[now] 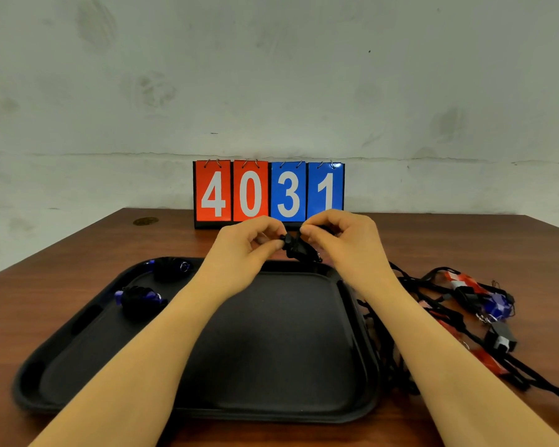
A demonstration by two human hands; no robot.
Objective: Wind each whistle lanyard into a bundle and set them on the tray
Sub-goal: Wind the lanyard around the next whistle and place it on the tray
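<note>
A brown wooden desk [94,253] runs back to a pale, stained wall [271,75] with a thin crack line across it. At the desk's far edge, against the wall, stands a flip scoreboard [268,191]: two red cards reading 4 and 0, then two blue cards reading 3 and 1, hung on small metal rings. A round brass-coloured cap [145,221] sits flush in the desk, left of the scoreboard.

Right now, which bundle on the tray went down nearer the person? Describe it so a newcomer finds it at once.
Start at the black tray on the wooden table and go to its far-left part. Two wound bundles lie there; take the nearer bundle, closer to the tray's left rim. It is black cord around a blue whistle, while the farther bundle sits in the tray's back corner.
</note>
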